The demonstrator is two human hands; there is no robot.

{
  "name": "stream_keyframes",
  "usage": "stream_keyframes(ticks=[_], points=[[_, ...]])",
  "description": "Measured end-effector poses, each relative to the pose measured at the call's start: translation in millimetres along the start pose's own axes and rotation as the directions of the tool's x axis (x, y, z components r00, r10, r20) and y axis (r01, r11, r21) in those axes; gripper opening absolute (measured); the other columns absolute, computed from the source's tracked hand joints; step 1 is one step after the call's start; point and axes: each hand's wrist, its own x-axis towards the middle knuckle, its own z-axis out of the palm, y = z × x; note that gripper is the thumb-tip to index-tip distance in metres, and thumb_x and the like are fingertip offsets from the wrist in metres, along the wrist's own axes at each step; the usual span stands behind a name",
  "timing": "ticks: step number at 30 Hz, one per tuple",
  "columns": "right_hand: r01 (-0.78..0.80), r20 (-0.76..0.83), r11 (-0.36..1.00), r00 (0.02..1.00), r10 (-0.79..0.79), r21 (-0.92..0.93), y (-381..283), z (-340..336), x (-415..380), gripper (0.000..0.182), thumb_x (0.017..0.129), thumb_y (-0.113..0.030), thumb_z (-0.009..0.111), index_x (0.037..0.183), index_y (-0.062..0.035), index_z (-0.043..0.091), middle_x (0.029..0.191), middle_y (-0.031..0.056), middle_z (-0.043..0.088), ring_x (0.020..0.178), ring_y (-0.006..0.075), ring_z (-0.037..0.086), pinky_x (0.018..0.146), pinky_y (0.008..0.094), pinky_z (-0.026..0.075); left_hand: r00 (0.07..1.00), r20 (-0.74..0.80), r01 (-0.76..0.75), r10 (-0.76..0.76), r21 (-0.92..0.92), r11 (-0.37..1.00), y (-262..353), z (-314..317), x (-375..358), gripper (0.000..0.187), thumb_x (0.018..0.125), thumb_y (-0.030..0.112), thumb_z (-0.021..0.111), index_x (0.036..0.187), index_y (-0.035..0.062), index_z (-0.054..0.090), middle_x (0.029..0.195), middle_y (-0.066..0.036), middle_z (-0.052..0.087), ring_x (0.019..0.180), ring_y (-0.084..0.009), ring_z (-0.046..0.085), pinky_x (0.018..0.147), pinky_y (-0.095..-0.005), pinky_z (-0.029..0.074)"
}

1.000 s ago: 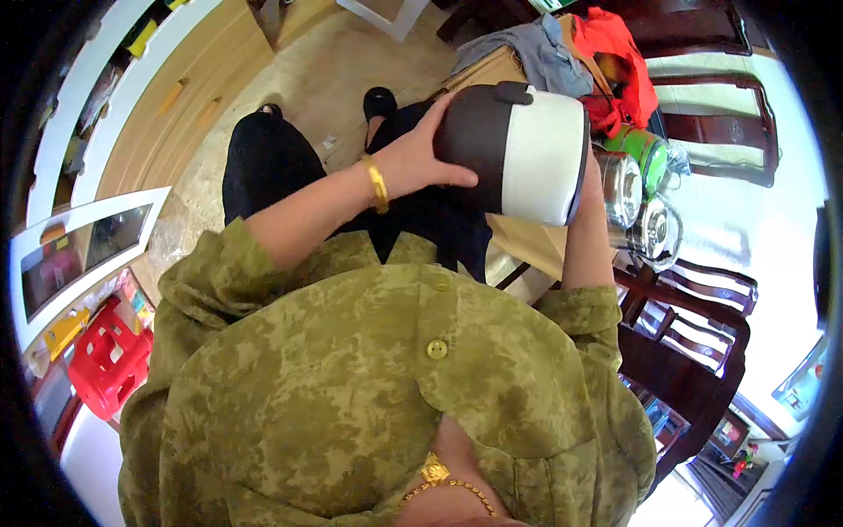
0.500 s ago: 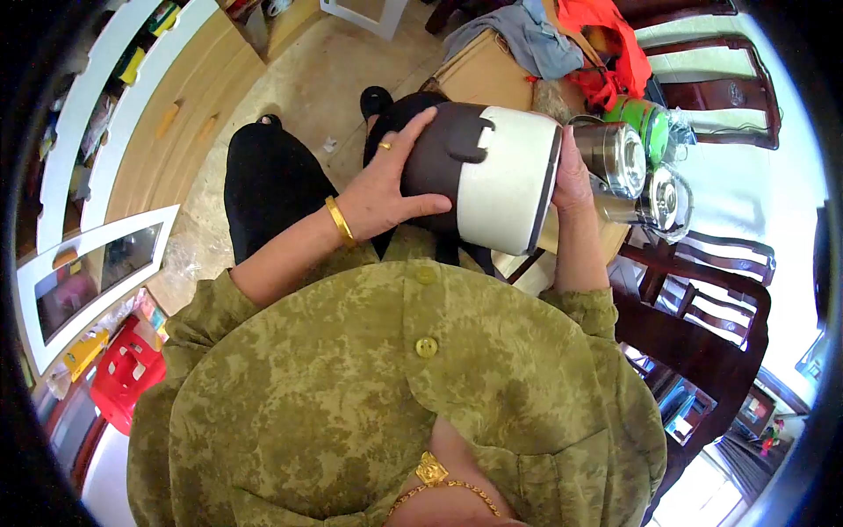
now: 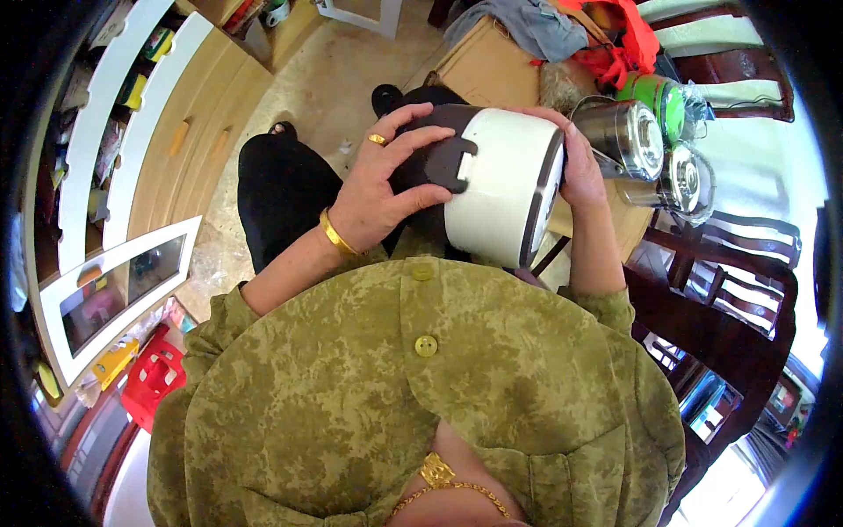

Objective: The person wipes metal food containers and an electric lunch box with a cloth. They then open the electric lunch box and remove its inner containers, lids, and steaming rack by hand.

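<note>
While both hands clasp it, the two-tone container [image 3: 500,189] lies tipped on its side in front of the shirt [image 3: 369,378], left of the steel pots [image 3: 619,133]. The left hand [image 3: 373,180] wraps spread fingers and thumb around the dark end, near the latch [image 3: 458,164]; the right hand [image 3: 584,167] cups the white wall's far side and right rim [image 3: 539,213]. I'd judge it stiff, bulky, not very heavy, its smooth wall perhaps slippery; gripping both ends seems surest, as the latch looks too small to bear weight.
</note>
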Motion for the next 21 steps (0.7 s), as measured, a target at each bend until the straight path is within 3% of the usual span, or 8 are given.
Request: stream_keyframes(ticks=[5, 8, 10, 12, 15, 20, 21], points=[[0.094, 0.032, 0.996, 0.995, -0.094, 0.001, -1, -1, -11, 0.057, 0.091, -0.045, 0.033, 0.110, 0.0036, 0.055, 0.112, 0.0142, 0.057, 0.104, 0.0218, 0.053, 0.093, 0.0321, 0.038, 0.996, 0.047, -0.077, 0.071, 0.147, 0.986, 17, -5, 0, 0.055, 0.063, 0.026, 0.074, 0.112, 0.0122, 0.055, 0.115, -0.009, 0.046, 0.108, -0.0279, 0.041, 0.095, -0.0371, 0.033], [0.084, 0.022, 0.996, 0.996, -0.085, 0.020, 1, -1, -15, 0.060, 0.090, -0.048, 0.034, 0.111, 0.0038, 0.055, 0.113, 0.0140, 0.057, 0.105, 0.0220, 0.052, 0.094, 0.0323, 0.038, 0.994, 0.110, -0.045, 0.017, 0.250, 0.967, 28, -10, 5, 0.059, 0.064, 0.034, 0.074, 0.113, 0.0081, 0.053, 0.114, -0.011, 0.047, 0.111, -0.0284, 0.043, 0.096, -0.0368, 0.033], [0.069, 0.018, 0.997, 0.997, -0.070, 0.043, -5, 1, -16, 0.060, 0.091, -0.049, 0.034, 0.111, 0.0037, 0.054, 0.113, 0.0138, 0.057, 0.105, 0.0217, 0.052, 0.094, 0.0323, 0.038, 0.985, 0.173, -0.086, 0.029, 0.334, 0.939, 35, -13, 12, 0.057, 0.063, 0.030, 0.076, 0.108, 0.0055, 0.051, 0.106, -0.011, 0.049, 0.101, -0.0274, 0.047, 0.089, -0.0344, 0.038], [0.078, 0.070, 0.995, 0.995, -0.073, -0.066, -15, 5, -14, 0.060, 0.091, -0.049, 0.035, 0.112, 0.0033, 0.054, 0.113, 0.0134, 0.057, 0.105, 0.0210, 0.052, 0.094, 0.0323, 0.038, 0.983, 0.185, -0.056, -0.010, 0.347, 0.936, 40, -14, 16, 0.056, 0.063, 0.029, 0.076, 0.106, 0.0049, 0.050, 0.101, -0.011, 0.050, 0.094, -0.0264, 0.049, 0.083, -0.0333, 0.040], [0.097, 0.068, 0.995, 0.993, -0.099, 0.028, -9, 7, -12, 0.059, 0.091, -0.048, 0.037, 0.112, 0.0035, 0.054, 0.111, 0.0130, 0.058, 0.103, 0.0196, 0.053, 0.091, 0.0310, 0.040, 0.975, 0.208, 0.005, -0.073, 0.311, 0.950, 42, -15, 19, 0.053, 0.063, 0.026, 0.076, 0.099, 0.0030, 0.046, 0.094, -0.013, 0.049, 0.086, -0.0281, 0.049, 0.078, -0.0340, 0.041], [0.034, 0.077, 0.999, 0.997, -0.032, -0.029, -15, 5, -13, 0.058, 0.090, -0.049, 0.040, 0.112, 0.0025, 0.055, 0.109, 0.0115, 0.058, 0.098, 0.0169, 0.055, 0.086, 0.0287, 0.043, 0.938, 0.277, 0.142, -0.207, 0.238, 0.961, 48, -22, 23, 0.050, 0.062, 0.025, 0.074, 0.094, 0.0013, 0.044, 0.090, -0.015, 0.048, 0.083, -0.0300, 0.048, 0.074, -0.0344, 0.041], [0.017, 0.068, 0.997, 0.998, -0.012, -0.072, -15, 6, -12, 0.057, 0.090, -0.049, 0.040, 0.112, 0.0019, 0.055, 0.109, 0.0109, 0.059, 0.096, 0.0161, 0.056, 0.085, 0.0281, 0.044, 0.933, 0.290, 0.138, -0.213, 0.258, 0.956, 46, -23, 23, 0.052, 0.061, 0.023, 0.075, 0.098, 0.0033, 0.044, 0.089, -0.011, 0.047, 0.079, -0.0229, 0.046, 0.070, -0.0308, 0.041]])
